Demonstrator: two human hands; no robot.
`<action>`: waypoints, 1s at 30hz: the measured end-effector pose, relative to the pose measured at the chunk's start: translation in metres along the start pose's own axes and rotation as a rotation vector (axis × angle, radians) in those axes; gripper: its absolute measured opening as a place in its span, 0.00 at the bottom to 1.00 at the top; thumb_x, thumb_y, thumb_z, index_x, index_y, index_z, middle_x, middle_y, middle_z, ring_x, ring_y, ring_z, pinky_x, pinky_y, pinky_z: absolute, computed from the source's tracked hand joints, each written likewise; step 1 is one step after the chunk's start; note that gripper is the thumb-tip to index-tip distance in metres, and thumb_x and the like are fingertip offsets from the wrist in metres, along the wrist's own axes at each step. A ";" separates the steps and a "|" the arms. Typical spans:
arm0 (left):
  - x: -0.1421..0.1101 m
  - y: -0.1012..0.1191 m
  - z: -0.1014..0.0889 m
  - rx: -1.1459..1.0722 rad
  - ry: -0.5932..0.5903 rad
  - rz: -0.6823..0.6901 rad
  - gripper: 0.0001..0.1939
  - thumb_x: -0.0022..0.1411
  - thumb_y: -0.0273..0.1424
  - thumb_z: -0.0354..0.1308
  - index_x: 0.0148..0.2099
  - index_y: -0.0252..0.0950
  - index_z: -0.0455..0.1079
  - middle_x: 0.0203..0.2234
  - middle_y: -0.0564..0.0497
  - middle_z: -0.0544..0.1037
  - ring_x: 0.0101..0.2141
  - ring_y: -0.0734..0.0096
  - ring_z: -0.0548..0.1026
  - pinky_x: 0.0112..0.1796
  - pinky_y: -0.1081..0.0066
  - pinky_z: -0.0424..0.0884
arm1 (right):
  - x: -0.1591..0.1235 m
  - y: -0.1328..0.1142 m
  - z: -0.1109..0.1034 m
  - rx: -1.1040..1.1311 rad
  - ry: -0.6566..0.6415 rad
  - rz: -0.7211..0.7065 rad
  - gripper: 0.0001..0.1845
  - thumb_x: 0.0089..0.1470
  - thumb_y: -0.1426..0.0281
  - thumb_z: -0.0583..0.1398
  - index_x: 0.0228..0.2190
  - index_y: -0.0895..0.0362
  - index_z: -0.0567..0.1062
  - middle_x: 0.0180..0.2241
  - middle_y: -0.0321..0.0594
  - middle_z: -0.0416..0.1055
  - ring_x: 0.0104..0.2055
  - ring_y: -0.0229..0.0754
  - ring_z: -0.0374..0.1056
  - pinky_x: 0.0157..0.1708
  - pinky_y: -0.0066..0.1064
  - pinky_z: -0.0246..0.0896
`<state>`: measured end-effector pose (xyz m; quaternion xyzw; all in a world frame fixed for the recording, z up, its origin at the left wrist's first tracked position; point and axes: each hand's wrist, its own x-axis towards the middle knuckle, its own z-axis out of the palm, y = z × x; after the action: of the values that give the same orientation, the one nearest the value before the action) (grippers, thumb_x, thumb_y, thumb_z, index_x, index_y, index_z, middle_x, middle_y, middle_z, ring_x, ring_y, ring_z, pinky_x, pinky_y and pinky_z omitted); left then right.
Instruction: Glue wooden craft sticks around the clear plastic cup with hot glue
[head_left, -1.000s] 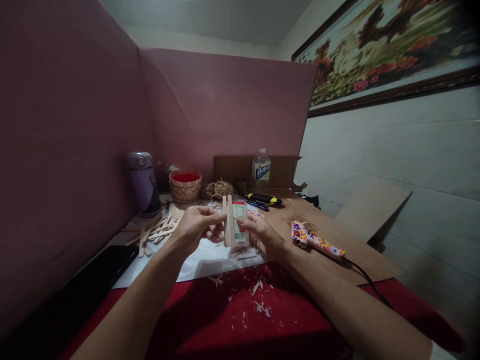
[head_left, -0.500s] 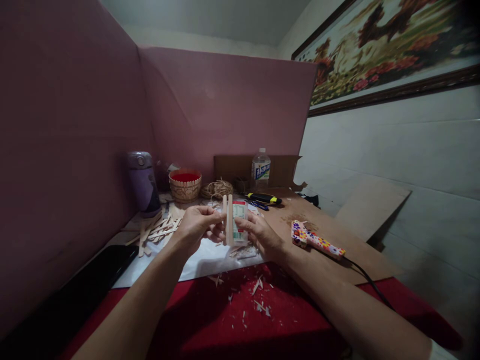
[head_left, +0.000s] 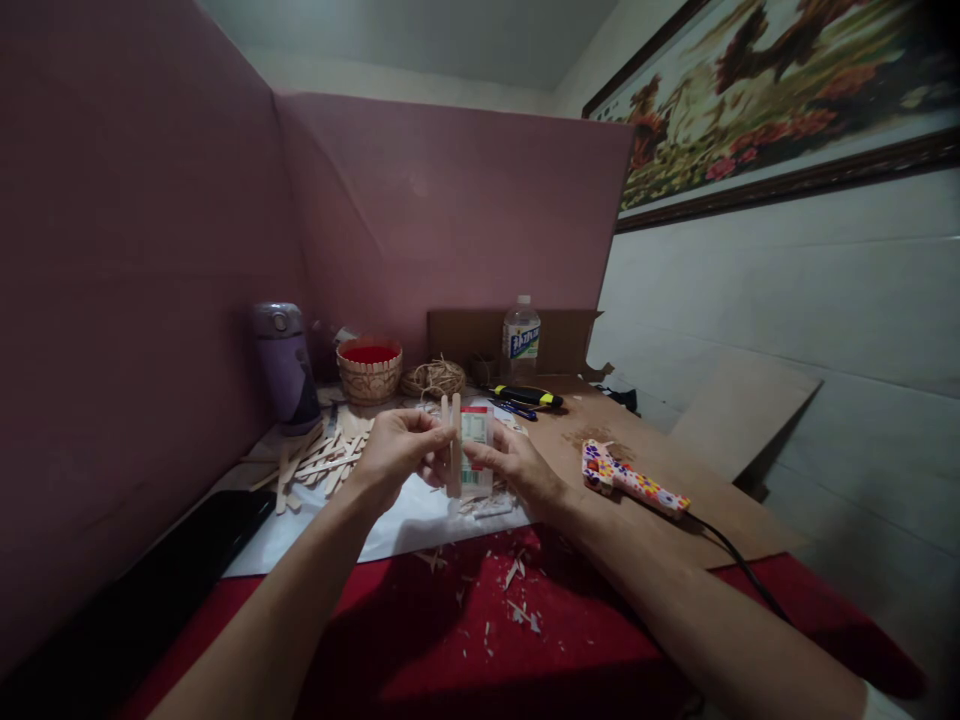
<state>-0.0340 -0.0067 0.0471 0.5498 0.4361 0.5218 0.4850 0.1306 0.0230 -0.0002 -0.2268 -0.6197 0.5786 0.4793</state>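
Note:
Over the white sheet, my right hand (head_left: 517, 464) is closed around a small clear plastic container (head_left: 475, 452) with a red, white and green label. Two upright wooden craft sticks (head_left: 455, 445) stand side by side along the container's left edge. My left hand (head_left: 401, 450) pinches these sticks between thumb and fingers, pressing them near the container. Some fingertips of both hands are hidden behind the sticks and container. Left of my left hand lies a loose pile of craft sticks (head_left: 319, 462).
At the back stand a purple bottle (head_left: 283, 365), a stick-covered pot (head_left: 370, 378), coiled twine (head_left: 435, 378) and a plastic bottle (head_left: 522, 340). A yellow-black utility knife (head_left: 529, 397) and a flowered glue gun (head_left: 630, 482) lie right. Wood scraps (head_left: 517, 572) litter the red cloth (head_left: 480, 670).
The container and sticks have shifted slightly left and turned a little in my hands. The front stick now overlaps the rear one more. Both hands keep their hold.

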 end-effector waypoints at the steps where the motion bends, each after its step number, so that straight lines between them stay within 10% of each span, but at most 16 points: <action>1: 0.000 0.000 -0.001 0.012 -0.004 0.021 0.18 0.41 0.37 0.72 0.20 0.31 0.67 0.11 0.50 0.72 0.11 0.73 0.69 0.13 0.75 0.64 | 0.000 -0.002 0.000 0.011 0.014 0.012 0.21 0.48 0.59 0.66 0.43 0.54 0.75 0.40 0.40 0.76 0.43 0.46 0.71 0.42 0.36 0.67; 10: 0.006 -0.006 -0.004 0.184 0.181 0.293 0.16 0.48 0.41 0.67 0.31 0.32 0.75 0.20 0.54 0.71 0.21 0.78 0.66 0.21 0.76 0.63 | -0.006 -0.012 0.001 0.166 0.069 0.079 0.22 0.52 0.57 0.64 0.45 0.54 0.75 0.40 0.42 0.78 0.39 0.46 0.74 0.37 0.37 0.69; 18: 0.002 -0.003 0.000 0.365 0.057 0.437 0.25 0.49 0.40 0.67 0.50 0.39 0.75 0.51 0.45 0.73 0.49 0.57 0.71 0.40 0.65 0.67 | -0.003 -0.009 0.001 0.246 0.022 0.049 0.22 0.53 0.58 0.62 0.48 0.53 0.74 0.43 0.42 0.77 0.39 0.46 0.74 0.39 0.39 0.69; 30: 0.002 -0.005 -0.004 0.524 -0.010 0.509 0.31 0.52 0.42 0.64 0.59 0.42 0.68 0.60 0.44 0.66 0.58 0.49 0.62 0.50 0.53 0.65 | -0.003 -0.010 0.001 0.268 -0.014 0.073 0.22 0.52 0.60 0.63 0.49 0.53 0.73 0.45 0.42 0.76 0.44 0.47 0.73 0.40 0.37 0.69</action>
<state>-0.0380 -0.0036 0.0426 0.7488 0.4018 0.4939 0.1843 0.1337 0.0174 0.0083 -0.1790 -0.5315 0.6747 0.4798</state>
